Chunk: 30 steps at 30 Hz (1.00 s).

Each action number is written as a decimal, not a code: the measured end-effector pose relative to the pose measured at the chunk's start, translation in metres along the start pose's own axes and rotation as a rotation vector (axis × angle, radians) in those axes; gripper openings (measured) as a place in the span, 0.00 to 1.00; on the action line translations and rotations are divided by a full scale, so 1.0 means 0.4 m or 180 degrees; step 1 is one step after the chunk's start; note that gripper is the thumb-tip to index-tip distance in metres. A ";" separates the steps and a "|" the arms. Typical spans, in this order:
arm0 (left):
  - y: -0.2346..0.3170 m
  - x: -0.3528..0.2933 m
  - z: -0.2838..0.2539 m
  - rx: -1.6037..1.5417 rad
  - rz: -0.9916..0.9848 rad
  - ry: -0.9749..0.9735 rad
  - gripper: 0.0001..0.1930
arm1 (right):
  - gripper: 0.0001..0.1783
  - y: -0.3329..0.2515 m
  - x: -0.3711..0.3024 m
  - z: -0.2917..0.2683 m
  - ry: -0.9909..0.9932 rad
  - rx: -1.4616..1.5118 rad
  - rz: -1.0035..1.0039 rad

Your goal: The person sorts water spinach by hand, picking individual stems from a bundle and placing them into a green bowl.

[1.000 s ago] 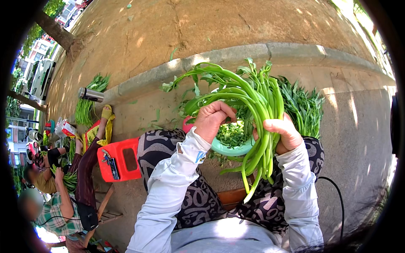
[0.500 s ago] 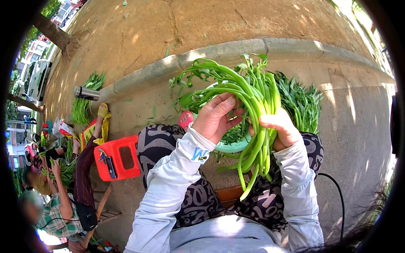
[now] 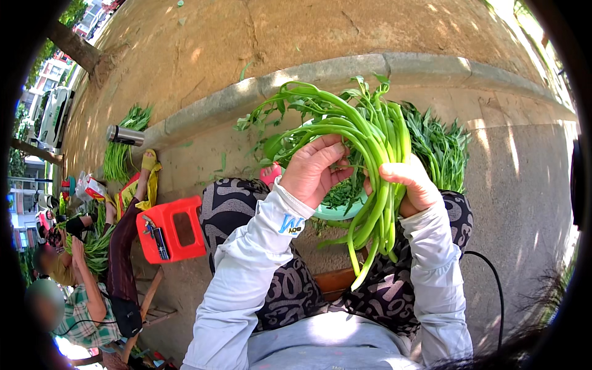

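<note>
A bunch of water spinach [image 3: 370,139], with thick pale-green stems and leafy tops bending to the left, is held up above my lap. My right hand [image 3: 414,188] is closed around the stems, thumb across the front, their cut ends hanging below it. Close against the bunch's left side, my left hand [image 3: 317,169] has its fingers curled in; the stems partly cover its fingertips, so what they pinch is hidden. Under the bunch stands a light-green basin [image 3: 340,213] with loose leaves in it, mostly covered by hands and stems.
More leafy greens [image 3: 441,148] lie on the ground at right, before a concrete curb [image 3: 425,69]. A red plastic stool [image 3: 185,213] bearing a phone [image 3: 161,243] stands left of my knee. Farther left are a steel flask [image 3: 126,135], another greens pile [image 3: 117,161] and seated people [image 3: 86,308].
My hands and the bunch stay almost where they were, with only a slight shift in the leafy tops. At far left, a seated person's arms have moved a little.
</note>
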State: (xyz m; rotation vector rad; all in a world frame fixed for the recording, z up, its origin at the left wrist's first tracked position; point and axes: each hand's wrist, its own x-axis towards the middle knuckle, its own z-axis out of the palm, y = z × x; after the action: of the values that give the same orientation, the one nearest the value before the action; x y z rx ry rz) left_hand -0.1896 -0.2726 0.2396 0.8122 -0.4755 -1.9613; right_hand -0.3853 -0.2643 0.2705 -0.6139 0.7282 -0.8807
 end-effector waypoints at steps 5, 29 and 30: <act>0.008 -0.006 0.004 0.0043 -0.0012 0.0109 0.07 | 0.24 0.000 -0.002 0.003 0.0065 -0.0015 -0.0021; 0.016 -0.009 0.034 -0.0496 -0.0063 -0.0059 0.09 | 0.29 -0.002 0.001 0.019 -0.0061 -0.0027 -0.0007; 0.017 -0.011 0.032 -0.0444 -0.0068 -0.0090 0.10 | 0.29 -0.003 0.000 0.021 -0.0054 -0.0023 -0.0025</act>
State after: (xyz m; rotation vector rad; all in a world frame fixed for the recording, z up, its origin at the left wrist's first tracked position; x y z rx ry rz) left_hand -0.1929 -0.2723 0.2544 0.7046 -0.3433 -2.0036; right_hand -0.3795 -0.2633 0.2765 -0.6303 0.7144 -0.8794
